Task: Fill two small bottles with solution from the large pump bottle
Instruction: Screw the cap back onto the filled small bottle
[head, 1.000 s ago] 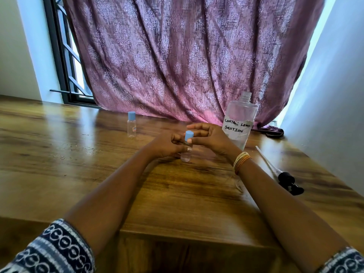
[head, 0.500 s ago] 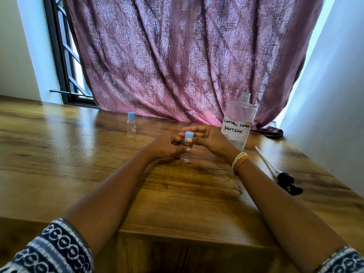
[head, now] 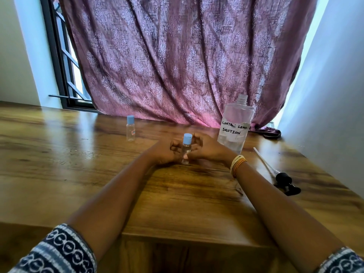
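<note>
A small clear bottle (head: 185,154) with a blue cap stands upright on the wooden table (head: 78,174) at the centre. My left hand (head: 164,152) holds its body from the left with curled fingers. My right hand (head: 209,150) curls round it from the right, below the cap, which shows bare. A second small blue-capped bottle (head: 130,131) stands alone further back on the left. The large clear bottle (head: 234,129), labelled "contact lens solution", stands to the right with its neck open. Its black pump (head: 284,181) with a long tube lies on the table at the right.
A purple patterned curtain (head: 177,66) hangs along the table's back edge, with a dark window frame (head: 57,56) at its left. A pale wall (head: 327,115) borders the table on the right. A dark bundle of cloth (head: 269,132) lies behind the large bottle.
My right hand has come off the blue cap and dropped beside the bottle's body. The bottle now stands on the table between both hands.
</note>
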{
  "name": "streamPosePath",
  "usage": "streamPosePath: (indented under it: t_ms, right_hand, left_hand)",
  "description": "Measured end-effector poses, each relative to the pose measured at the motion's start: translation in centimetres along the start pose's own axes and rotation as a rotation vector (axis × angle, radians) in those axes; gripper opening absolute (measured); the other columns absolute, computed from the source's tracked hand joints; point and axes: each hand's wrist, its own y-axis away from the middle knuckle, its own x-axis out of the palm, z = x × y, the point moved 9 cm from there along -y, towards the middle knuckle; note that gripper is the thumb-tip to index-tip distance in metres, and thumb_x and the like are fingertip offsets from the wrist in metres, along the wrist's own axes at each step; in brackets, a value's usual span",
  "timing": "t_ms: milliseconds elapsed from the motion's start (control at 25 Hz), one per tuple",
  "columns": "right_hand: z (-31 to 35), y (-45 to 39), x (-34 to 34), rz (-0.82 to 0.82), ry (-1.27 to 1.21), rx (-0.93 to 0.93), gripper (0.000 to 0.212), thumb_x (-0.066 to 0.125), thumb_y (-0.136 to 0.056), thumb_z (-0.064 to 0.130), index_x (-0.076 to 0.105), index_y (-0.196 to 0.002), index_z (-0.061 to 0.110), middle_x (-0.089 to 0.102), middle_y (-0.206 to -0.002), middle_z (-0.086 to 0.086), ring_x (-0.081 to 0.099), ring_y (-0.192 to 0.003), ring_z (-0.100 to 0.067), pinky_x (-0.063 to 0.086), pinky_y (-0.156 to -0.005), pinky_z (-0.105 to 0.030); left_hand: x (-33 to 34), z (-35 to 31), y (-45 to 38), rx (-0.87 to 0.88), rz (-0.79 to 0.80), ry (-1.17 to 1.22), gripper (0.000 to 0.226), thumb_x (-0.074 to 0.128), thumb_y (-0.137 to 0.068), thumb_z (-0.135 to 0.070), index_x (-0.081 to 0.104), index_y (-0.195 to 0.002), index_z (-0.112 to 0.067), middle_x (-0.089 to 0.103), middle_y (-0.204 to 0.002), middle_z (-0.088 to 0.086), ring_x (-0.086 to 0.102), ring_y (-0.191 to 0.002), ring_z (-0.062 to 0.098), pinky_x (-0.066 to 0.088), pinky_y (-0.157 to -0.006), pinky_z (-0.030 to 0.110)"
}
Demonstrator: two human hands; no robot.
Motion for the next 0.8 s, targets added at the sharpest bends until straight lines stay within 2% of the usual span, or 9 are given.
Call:
streamPosePath:
  t_ms: [120, 200, 280, 320, 440, 520, 600, 680, 800]
  right_hand:
    - [-0.4, 0.1, 0.5, -0.01, 0.01, -0.013, 0.058, 0.078, -0.07, -0.01, 0.054, -0.118, 0.012, 0.066, -0.11, -0.012, 0.066, -0.091, -0.011, 0.055, -0.081, -0.017]
    - [-0.5, -0.1, 0.2, -0.071, 0.041, -0.029, 0.053, 0.08, -0.068, -0.006, 0.059, -0.114, 0.012, 0.069, -0.104, -0.012, 0.066, -0.085, -0.011, 0.056, -0.081, -0.023]
    - [-0.9, -0.5, -0.3, -0.147, 0.099, -0.02, 0.046, 0.08, -0.07, -0.003, 0.064, -0.112, 0.008, 0.071, -0.097, -0.01, 0.065, -0.078, -0.01, 0.056, -0.077, -0.026]
    - [-1.3, -0.8, -0.6, -0.197, 0.111, -0.001, 0.043, 0.078, -0.07, -0.002, 0.066, -0.11, 0.007, 0.071, -0.09, -0.007, 0.063, -0.074, -0.009, 0.055, -0.074, -0.026]
    - [-2.4, -2.3, -1.3, -0.318, 0.147, 0.075, 0.032, 0.076, -0.069, 0.003, 0.069, -0.1, 0.008, 0.065, -0.072, 0.0, 0.058, -0.064, -0.011, 0.051, -0.067, -0.032]
    - [-2.8, -3.7, -1.9, -0.363, 0.18, 0.114, 0.03, 0.079, -0.067, 0.006, 0.066, -0.094, 0.006, 0.061, -0.068, 0.001, 0.058, -0.066, -0.016, 0.054, -0.071, -0.041]
    - [-3.2, -4.8, -2.4, -0.398, 0.195, 0.158, 0.031, 0.081, -0.066, 0.007, 0.065, -0.093, 0.008, 0.059, -0.069, 0.002, 0.059, -0.072, -0.019, 0.056, -0.078, -0.044]
    - [-3.7, -5.7, -2.7, -0.431, 0.194, 0.185, 0.029, 0.082, -0.065, 0.01, 0.065, -0.088, 0.014, 0.059, -0.07, 0.004, 0.06, -0.074, -0.018, 0.056, -0.076, -0.038]
    - [-4.2, -5.9, -2.9, -0.453, 0.23, 0.225, 0.025, 0.083, -0.064, 0.014, 0.061, -0.075, 0.021, 0.063, -0.075, 0.003, 0.061, -0.078, -0.018, 0.049, -0.064, -0.027]
  left_hand:
    - [-0.4, 0.2, -0.2, -0.021, 0.006, -0.058, 0.047, 0.073, -0.071, 0.012, 0.063, -0.116, 0.002, 0.07, -0.11, 0.018, 0.067, -0.094, 0.022, 0.054, -0.09, 0.033]
    - [-1.1, 0.4, -0.5, -0.002, -0.034, -0.168, 0.039, 0.073, -0.073, 0.007, 0.066, -0.111, 0.0, 0.072, -0.101, 0.015, 0.066, -0.084, 0.019, 0.055, -0.081, 0.028]
    - [-1.6, 0.8, -0.7, -0.001, -0.083, -0.206, 0.037, 0.079, -0.071, -0.004, 0.067, -0.106, -0.006, 0.07, -0.086, 0.003, 0.062, -0.071, 0.01, 0.052, -0.066, 0.018]
    - [-1.8, 0.9, -0.7, -0.006, -0.114, -0.216, 0.041, 0.082, -0.069, -0.009, 0.066, -0.107, -0.011, 0.066, -0.082, -0.003, 0.06, -0.068, 0.007, 0.051, -0.065, 0.017]
    - [-3.2, 1.4, -1.0, -0.024, -0.255, -0.262, 0.052, 0.079, -0.072, -0.01, 0.059, -0.12, -0.014, 0.059, -0.084, -0.002, 0.056, -0.073, 0.012, 0.051, -0.074, 0.028]
    - [-3.9, 2.0, -1.3, -0.057, -0.283, -0.314, 0.055, 0.076, -0.075, -0.01, 0.057, -0.127, -0.011, 0.059, -0.095, 0.005, 0.056, -0.085, 0.017, 0.052, -0.087, 0.035]
    - [-4.0, 2.6, -1.6, -0.076, -0.263, -0.334, 0.053, 0.075, -0.077, -0.012, 0.058, -0.126, -0.009, 0.063, -0.105, 0.01, 0.059, -0.094, 0.021, 0.052, -0.093, 0.039]
    - [-4.0, 2.7, -1.7, -0.082, -0.248, -0.33, 0.046, 0.074, -0.078, -0.013, 0.061, -0.122, -0.009, 0.065, -0.108, 0.01, 0.061, -0.099, 0.022, 0.052, -0.093, 0.039]
    - [-3.9, 2.6, -1.5, -0.077, -0.253, -0.289, 0.031, 0.07, -0.08, -0.009, 0.067, -0.111, -0.008, 0.068, -0.104, 0.01, 0.063, -0.095, 0.022, 0.054, -0.09, 0.038]
